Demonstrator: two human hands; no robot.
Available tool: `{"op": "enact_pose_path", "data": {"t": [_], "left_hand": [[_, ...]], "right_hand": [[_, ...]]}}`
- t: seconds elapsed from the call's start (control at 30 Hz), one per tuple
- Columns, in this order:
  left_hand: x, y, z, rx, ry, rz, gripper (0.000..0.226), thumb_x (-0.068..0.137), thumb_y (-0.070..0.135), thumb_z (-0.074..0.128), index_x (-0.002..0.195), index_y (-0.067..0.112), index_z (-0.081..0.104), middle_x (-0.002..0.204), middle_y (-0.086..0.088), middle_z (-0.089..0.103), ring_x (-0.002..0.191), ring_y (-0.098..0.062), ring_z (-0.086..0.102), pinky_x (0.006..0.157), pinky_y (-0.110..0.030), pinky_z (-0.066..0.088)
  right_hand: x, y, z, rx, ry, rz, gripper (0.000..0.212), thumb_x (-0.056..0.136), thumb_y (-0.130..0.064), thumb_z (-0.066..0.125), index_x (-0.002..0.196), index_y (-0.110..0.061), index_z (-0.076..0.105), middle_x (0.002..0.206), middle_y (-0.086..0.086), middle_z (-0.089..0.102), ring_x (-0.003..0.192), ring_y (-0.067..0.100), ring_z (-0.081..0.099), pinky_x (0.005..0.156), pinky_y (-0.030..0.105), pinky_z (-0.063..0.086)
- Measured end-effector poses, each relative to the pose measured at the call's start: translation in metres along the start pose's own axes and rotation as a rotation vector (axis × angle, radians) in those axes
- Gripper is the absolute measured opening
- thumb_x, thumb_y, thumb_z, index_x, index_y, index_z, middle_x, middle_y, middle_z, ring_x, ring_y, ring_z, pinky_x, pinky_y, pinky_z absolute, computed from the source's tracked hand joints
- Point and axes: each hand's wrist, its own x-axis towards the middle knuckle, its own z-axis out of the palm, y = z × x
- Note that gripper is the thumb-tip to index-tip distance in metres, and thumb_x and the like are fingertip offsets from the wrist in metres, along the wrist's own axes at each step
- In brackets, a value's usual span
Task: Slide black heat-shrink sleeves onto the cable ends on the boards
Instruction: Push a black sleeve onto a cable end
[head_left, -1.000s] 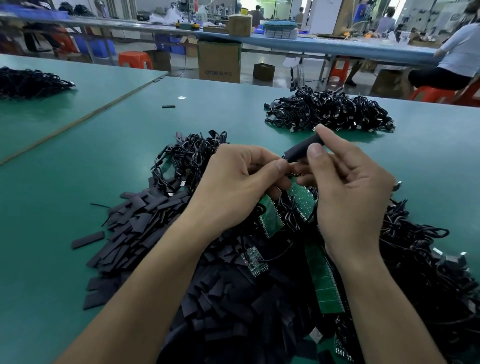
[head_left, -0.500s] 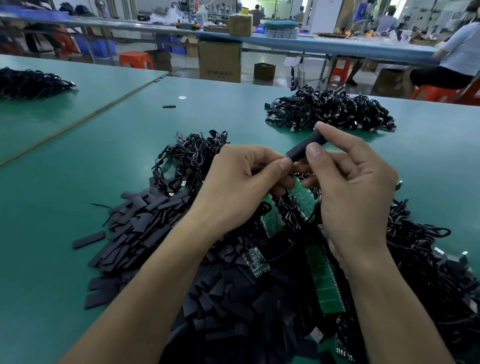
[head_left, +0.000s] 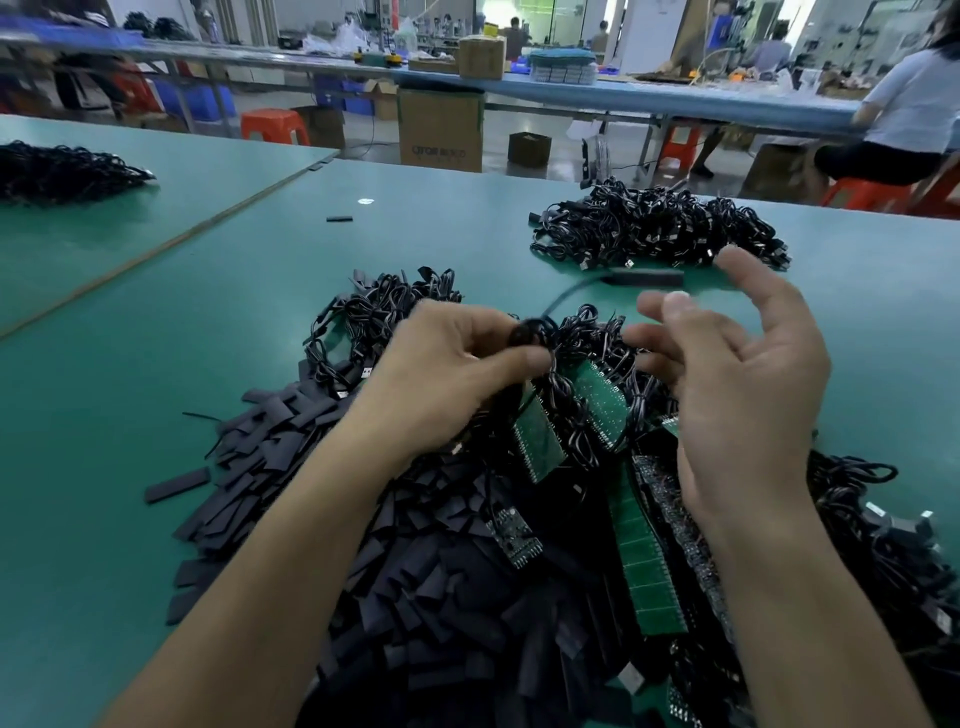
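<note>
My left hand pinches a coiled black cable above the pile of green boards. From that coil the cable runs up and right to a black sleeved end, which hangs blurred in the air in front of the far cable pile. My right hand is beside it with fingers spread and holds nothing. Loose flat black heat-shrink sleeves lie heaped at the left and in front of me. More green boards with black wires lie between my forearms.
A heap of black cables lies on the green table at the back right, another heap of cables at the far left. One stray sleeve lies mid-table. Tangled cables pile at my right. A person sits far right.
My right hand has let go of the black sleeved end and opened. That end has swung away toward the far cable pile, while my left hand keeps its hold on the coil.
</note>
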Motion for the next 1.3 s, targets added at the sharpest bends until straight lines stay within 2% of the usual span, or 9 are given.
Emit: {"op": "enact_pose_path", "data": {"t": [0.27, 0.37, 0.47, 0.6, 0.77, 0.87, 0.97, 1.13, 1.3], "left_hand": [[0.053, -0.024, -0.022, -0.047, 0.59, -0.032, 0.008, 0.089, 0.037, 0.074, 0.086, 0.029, 0.075, 0.071, 0.01, 0.073, 0.067, -0.009, 0.066, 0.074, -0.034, 0.059], [0.072, -0.037, -0.035, 0.134, 0.698, -0.073, 0.01, 0.092, 0.036, 0.071, 0.086, 0.028, 0.073, 0.077, 0.006, 0.072, 0.08, -0.015, 0.066, 0.086, -0.041, 0.056], [0.079, -0.049, -0.041, 0.185, 0.705, -0.16, 0.043, 0.092, 0.032, 0.072, 0.128, 0.011, 0.064, 0.11, -0.007, 0.071, 0.099, -0.024, 0.068, 0.099, -0.044, 0.051], [0.07, -0.059, -0.033, 0.296, 0.697, -0.18, 0.048, 0.091, 0.027, 0.072, 0.135, 0.015, 0.059, 0.128, -0.007, 0.061, 0.117, -0.024, 0.059, 0.109, -0.036, 0.042], [0.041, -0.043, -0.005, 0.26, 0.797, 0.057, 0.01, 0.091, 0.022, 0.069, 0.095, 0.03, 0.065, 0.095, 0.008, 0.062, 0.081, -0.001, 0.058, 0.079, -0.02, 0.048], [0.025, -0.026, 0.006, 0.022, 0.592, 0.099, 0.01, 0.088, 0.021, 0.072, 0.082, 0.028, 0.067, 0.07, 0.012, 0.066, 0.057, 0.005, 0.054, 0.058, -0.015, 0.047], [0.011, -0.004, 0.009, -0.248, 0.263, 0.011, 0.016, 0.089, 0.034, 0.072, 0.079, 0.021, 0.07, 0.063, 0.009, 0.065, 0.056, -0.004, 0.058, 0.052, -0.021, 0.047], [-0.007, 0.022, 0.002, -0.278, -0.148, -0.031, 0.027, 0.081, 0.042, 0.076, 0.086, 0.016, 0.069, 0.077, -0.003, 0.071, 0.067, -0.017, 0.07, 0.058, -0.027, 0.057], [-0.013, 0.032, 0.002, -0.257, -0.124, 0.047, 0.026, 0.076, 0.027, 0.075, 0.083, 0.006, 0.062, 0.069, -0.007, 0.072, 0.061, -0.018, 0.071, 0.056, -0.029, 0.059]], "right_hand": [[-0.011, -0.004, 0.002, -0.626, -0.641, -0.041, 0.007, 0.085, -0.023, 0.076, 0.089, -0.029, 0.075, 0.075, -0.012, 0.072, 0.064, 0.0, 0.065, 0.064, 0.012, 0.051], [-0.02, 0.0, 0.008, -0.916, -0.834, -0.005, 0.015, 0.084, -0.035, 0.078, 0.098, -0.033, 0.073, 0.083, -0.014, 0.069, 0.073, -0.004, 0.06, 0.071, 0.014, 0.049], [-0.03, 0.004, 0.016, -1.172, -0.954, 0.073, 0.038, 0.082, -0.042, 0.077, 0.116, -0.044, 0.061, 0.104, -0.012, 0.06, 0.092, 0.011, 0.062, 0.085, 0.034, 0.055], [-0.043, 0.012, 0.025, -1.325, -1.075, 0.026, 0.065, 0.088, -0.023, 0.072, 0.136, -0.051, 0.039, 0.115, -0.002, 0.051, 0.104, 0.027, 0.059, 0.079, 0.037, 0.047], [-0.041, 0.01, 0.024, -1.164, -0.974, -0.068, 0.063, 0.092, -0.018, 0.062, 0.133, -0.056, 0.035, 0.105, -0.005, 0.056, 0.094, 0.028, 0.064, 0.081, 0.036, 0.052], [-0.03, 0.0, 0.017, -0.851, -0.801, -0.12, 0.064, 0.092, -0.022, 0.065, 0.132, -0.062, 0.036, 0.096, -0.006, 0.066, 0.073, 0.023, 0.071, 0.078, 0.039, 0.059], [-0.021, -0.011, 0.013, -0.515, -0.562, -0.111, 0.051, 0.092, -0.015, 0.069, 0.124, -0.051, 0.053, 0.089, -0.014, 0.067, 0.051, 0.008, 0.067, 0.055, 0.013, 0.051], [-0.012, -0.012, 0.012, -0.155, -0.344, 0.0, 0.024, 0.09, -0.01, 0.072, 0.106, -0.027, 0.066, 0.079, -0.005, 0.073, 0.047, 0.01, 0.062, 0.044, 0.015, 0.044], [-0.009, -0.009, 0.01, -0.014, -0.296, 0.084, 0.02, 0.093, -0.007, 0.068, 0.106, -0.022, 0.066, 0.07, 0.001, 0.071, 0.052, 0.011, 0.062, 0.046, 0.019, 0.046]]}}
